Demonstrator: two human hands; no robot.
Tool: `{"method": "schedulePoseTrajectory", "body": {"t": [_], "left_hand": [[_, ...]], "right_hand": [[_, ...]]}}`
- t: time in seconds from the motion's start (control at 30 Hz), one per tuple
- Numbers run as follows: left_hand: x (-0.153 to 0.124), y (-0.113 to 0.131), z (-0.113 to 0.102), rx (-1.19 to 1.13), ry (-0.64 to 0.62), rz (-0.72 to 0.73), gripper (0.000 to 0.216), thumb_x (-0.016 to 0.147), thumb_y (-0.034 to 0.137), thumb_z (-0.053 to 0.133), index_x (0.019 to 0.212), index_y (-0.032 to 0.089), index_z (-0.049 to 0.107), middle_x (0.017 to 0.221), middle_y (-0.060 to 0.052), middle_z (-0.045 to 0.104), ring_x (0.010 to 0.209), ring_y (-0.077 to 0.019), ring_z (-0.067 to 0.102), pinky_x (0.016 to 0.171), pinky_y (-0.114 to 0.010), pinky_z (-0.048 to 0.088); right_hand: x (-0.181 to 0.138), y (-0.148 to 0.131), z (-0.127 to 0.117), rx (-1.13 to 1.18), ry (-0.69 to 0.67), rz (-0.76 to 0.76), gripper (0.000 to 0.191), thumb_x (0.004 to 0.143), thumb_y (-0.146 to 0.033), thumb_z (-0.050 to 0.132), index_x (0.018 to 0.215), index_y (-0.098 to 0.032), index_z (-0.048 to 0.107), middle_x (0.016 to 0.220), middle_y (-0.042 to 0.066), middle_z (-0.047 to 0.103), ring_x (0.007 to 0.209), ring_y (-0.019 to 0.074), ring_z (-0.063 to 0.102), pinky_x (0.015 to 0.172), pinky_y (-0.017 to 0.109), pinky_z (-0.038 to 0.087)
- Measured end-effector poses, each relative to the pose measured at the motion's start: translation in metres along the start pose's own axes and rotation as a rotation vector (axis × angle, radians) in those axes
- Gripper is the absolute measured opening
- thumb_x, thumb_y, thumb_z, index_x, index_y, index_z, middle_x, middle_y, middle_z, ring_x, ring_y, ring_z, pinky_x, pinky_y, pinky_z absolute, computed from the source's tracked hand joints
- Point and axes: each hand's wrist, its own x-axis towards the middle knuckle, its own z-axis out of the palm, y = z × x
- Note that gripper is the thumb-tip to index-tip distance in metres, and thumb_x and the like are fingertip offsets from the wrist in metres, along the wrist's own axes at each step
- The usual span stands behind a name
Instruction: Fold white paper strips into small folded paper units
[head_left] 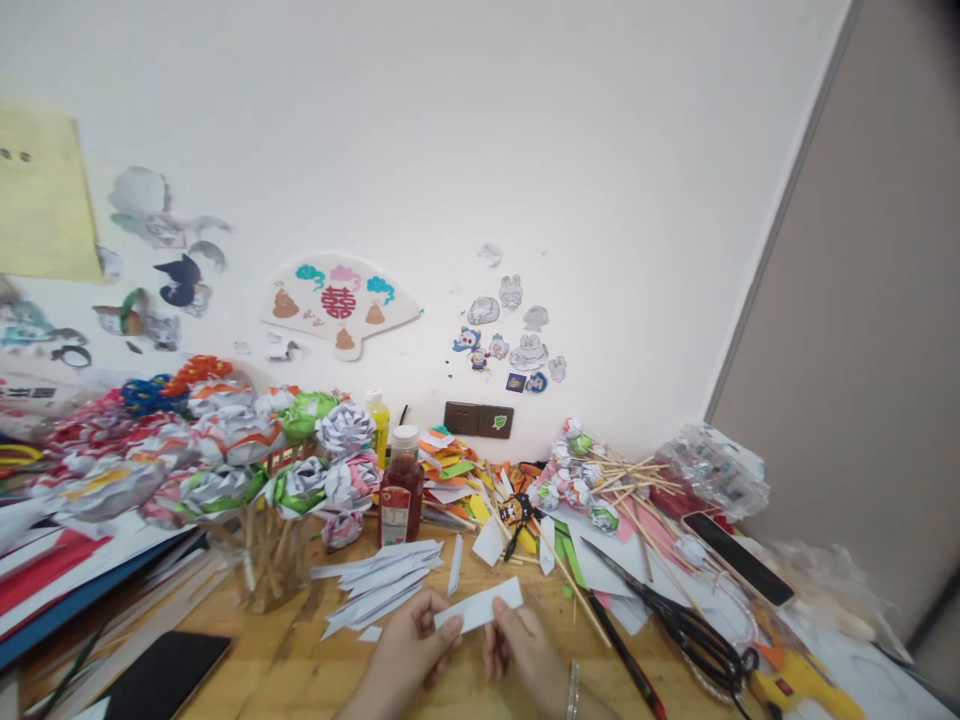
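Low in the middle of the view, my left hand (411, 650) and my right hand (525, 655) pinch a narrow white paper strip (480, 606) between them, each hand closed on one end. A silver bangle (572, 690) sits on my right wrist. Just beyond the strip lies a pile of folded white paper strips (382, 585) on the wooden table (300, 670).
Paper flowers on sticks (240, 455) stand in a holder at left, beside a red-brown bottle (400, 490). Black scissors (675, 620), a yellow glue gun (799, 685), wooden skewers (622, 490), two phones (739, 560) (161, 675) and coloured paper scraps (457, 475) crowd the table.
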Motion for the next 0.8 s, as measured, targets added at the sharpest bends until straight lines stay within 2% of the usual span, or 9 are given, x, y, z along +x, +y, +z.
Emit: {"method": "schedulePoseTrajectory", "body": {"t": [0.27,0.43,0.7,0.8], "left_hand": [[0.003,0.0,-0.002,0.007,0.043,-0.011,0.032,0.057,0.047,0.055,0.055,0.018,0.041,0.033,0.009,0.043,0.025,-0.0039,0.032,0.028,-0.014,0.023],[0.002,0.004,0.0,0.015,0.049,-0.062,0.036,0.054,0.051,0.054,0.054,0.019,0.037,0.035,0.008,0.048,0.022,-0.0029,0.029,0.025,-0.014,0.02],[-0.001,0.006,-0.001,0.038,0.041,-0.097,0.039,0.055,0.057,0.049,0.055,0.021,0.035,0.027,0.01,0.044,0.018,-0.0033,0.025,0.025,-0.014,0.012],[0.001,0.005,-0.003,-0.002,0.037,-0.143,0.041,0.052,0.06,0.049,0.055,0.021,0.036,0.025,0.01,0.044,0.017,-0.0035,0.025,0.024,-0.014,0.012]], "right_hand": [[0.001,-0.005,-0.003,-0.071,0.168,-0.067,0.046,0.067,-0.058,0.039,0.045,-0.017,0.043,0.033,-0.006,0.037,0.031,0.0064,0.033,0.035,0.019,0.023],[0.0,-0.011,-0.002,-0.106,0.203,-0.078,0.047,0.066,-0.059,0.039,0.045,-0.017,0.042,0.033,-0.007,0.035,0.032,0.0062,0.033,0.035,0.019,0.023],[0.002,-0.015,-0.004,-0.078,0.237,-0.089,0.043,0.063,-0.056,0.046,0.044,-0.018,0.041,0.035,-0.007,0.037,0.031,0.0061,0.032,0.034,0.019,0.022],[0.007,-0.013,-0.01,-0.042,0.313,-0.093,0.044,0.062,-0.057,0.046,0.044,-0.018,0.04,0.033,-0.007,0.036,0.031,0.0062,0.032,0.035,0.019,0.023]]}}
